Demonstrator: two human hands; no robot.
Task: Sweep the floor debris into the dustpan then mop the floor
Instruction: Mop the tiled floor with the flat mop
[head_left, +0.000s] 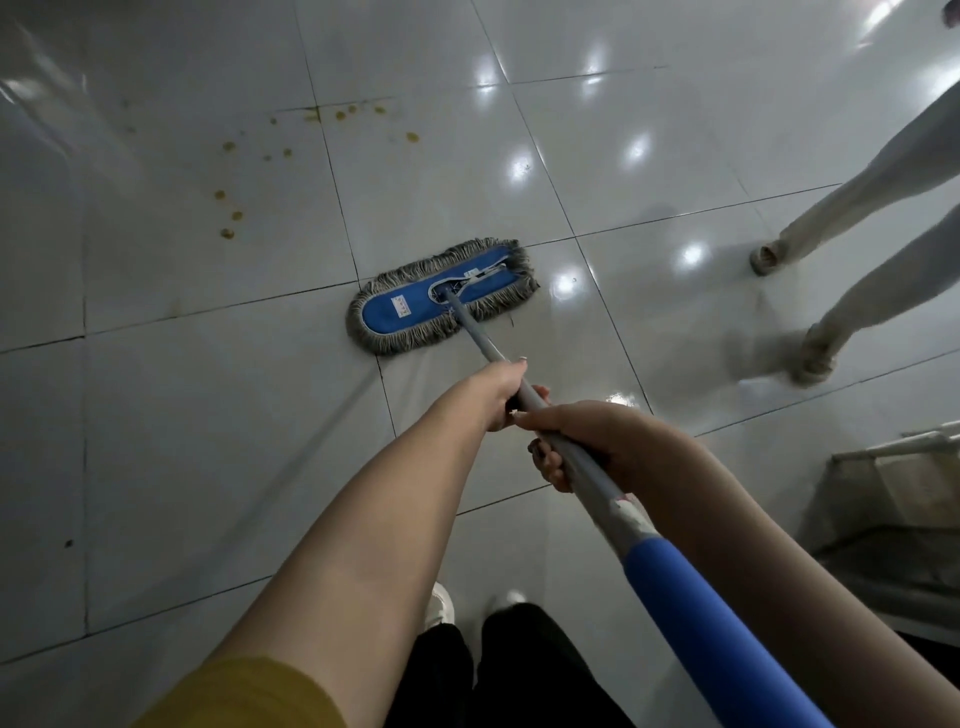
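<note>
A flat blue mop head (441, 296) with a grey fringe lies on the white tiled floor (208, 415) ahead of me. Its grey handle (480, 345) runs back toward me and ends in a blue grip (701, 623). My left hand (501, 392) grips the handle lower down, nearer the mop head. My right hand (576, 441) holds the handle just behind it. Yellow-brown stain spots (228, 213) dot the tiles to the far left of the mop head, apart from it. No dustpan is in view.
Another person's legs and sandalled feet (815, 358) stand on the floor at the right. A grey step or low ledge (893, 535) with a white rail sits at the lower right. My own feet (441, 608) are below the handle.
</note>
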